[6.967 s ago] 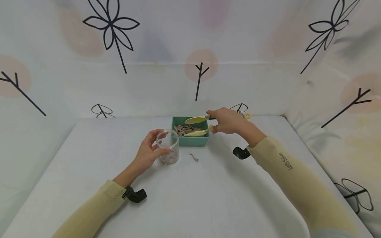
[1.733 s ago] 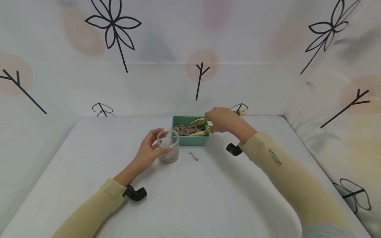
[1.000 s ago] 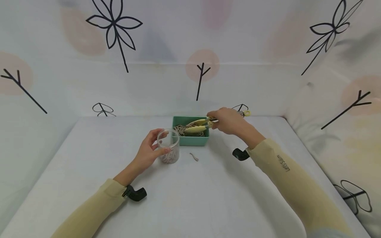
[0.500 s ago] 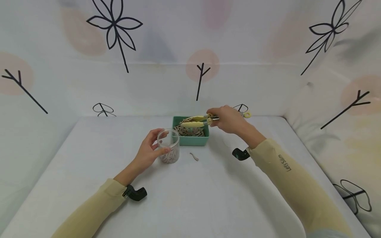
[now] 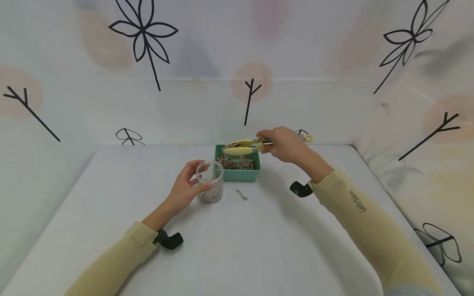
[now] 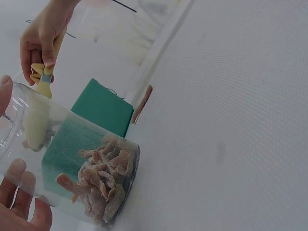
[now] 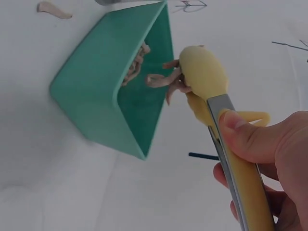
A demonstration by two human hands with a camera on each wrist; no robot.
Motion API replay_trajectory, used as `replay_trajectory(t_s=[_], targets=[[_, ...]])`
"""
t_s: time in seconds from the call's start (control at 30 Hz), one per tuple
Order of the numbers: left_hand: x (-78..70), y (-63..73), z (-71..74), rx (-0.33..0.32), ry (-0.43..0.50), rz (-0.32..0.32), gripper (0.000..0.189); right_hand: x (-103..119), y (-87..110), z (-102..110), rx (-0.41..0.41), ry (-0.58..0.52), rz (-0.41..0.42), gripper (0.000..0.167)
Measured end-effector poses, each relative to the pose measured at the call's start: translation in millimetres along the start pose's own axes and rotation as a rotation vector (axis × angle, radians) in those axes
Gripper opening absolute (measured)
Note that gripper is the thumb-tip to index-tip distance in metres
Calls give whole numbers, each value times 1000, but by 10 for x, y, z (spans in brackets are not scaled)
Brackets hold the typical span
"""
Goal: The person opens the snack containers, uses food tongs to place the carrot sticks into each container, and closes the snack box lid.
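Note:
Thumb and fingers of my left hand (image 5: 185, 185) hold a clear jar (image 5: 214, 195) upright on the table, left of a green box (image 5: 240, 176). Wrinkled brownish dried strips (image 6: 103, 180) fill the jar's lower part. My right hand (image 5: 286, 144) grips yellow-tipped metal tongs (image 5: 240, 151), raised over the box. Between the tong tips is a small bunch of strips (image 7: 166, 81), ends sticking out in the right wrist view. More strips (image 5: 235, 163) lie in the box, with green bottom showing between two heaps.
One loose strip (image 5: 242, 195) lies on the white table (image 5: 229, 246) in front of the box, right of the jar. A patterned white cloth wall (image 5: 192, 111) stands close behind the box. Another hangs along the right.
The tongs stood spread over the box, dipped into the strips, closed on a bunch and lifted it above the rim. The left hand and jar have stayed in place.

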State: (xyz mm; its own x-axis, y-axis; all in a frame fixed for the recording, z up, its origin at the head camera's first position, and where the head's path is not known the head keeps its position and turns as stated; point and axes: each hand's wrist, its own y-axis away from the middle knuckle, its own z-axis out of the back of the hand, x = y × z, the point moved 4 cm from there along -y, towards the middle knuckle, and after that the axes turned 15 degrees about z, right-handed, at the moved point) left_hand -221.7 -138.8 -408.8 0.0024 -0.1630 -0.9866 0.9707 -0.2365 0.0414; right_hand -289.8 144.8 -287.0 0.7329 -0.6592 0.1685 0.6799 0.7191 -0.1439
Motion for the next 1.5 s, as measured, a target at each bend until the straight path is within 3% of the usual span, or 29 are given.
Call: replay_trajectory(t_s=[0.3, 0.5, 0.7, 0.93, 1.17, 1.5], targets=[[4, -2, 3, 4, 12, 3, 69, 141, -43, 250, -47, -7, 61, 44], [-1, -6, 5, 5, 4, 13, 70, 369, -43, 380, -114, -110, 124, 44], [-7, -9, 3, 4, 4, 17, 70, 574, -19, 270, -134, -238, 148, 45], [-3, -1, -3, -12, -27, 31, 71, 651, 57, 21, -126, -319, 143, 48], [13, -1, 1, -9, -17, 41, 72, 632, 86, -99, -92, -295, 151, 44], [11, -12, 2, -5, -14, 25, 72, 650, 79, -81, -59, -232, 180, 47]])
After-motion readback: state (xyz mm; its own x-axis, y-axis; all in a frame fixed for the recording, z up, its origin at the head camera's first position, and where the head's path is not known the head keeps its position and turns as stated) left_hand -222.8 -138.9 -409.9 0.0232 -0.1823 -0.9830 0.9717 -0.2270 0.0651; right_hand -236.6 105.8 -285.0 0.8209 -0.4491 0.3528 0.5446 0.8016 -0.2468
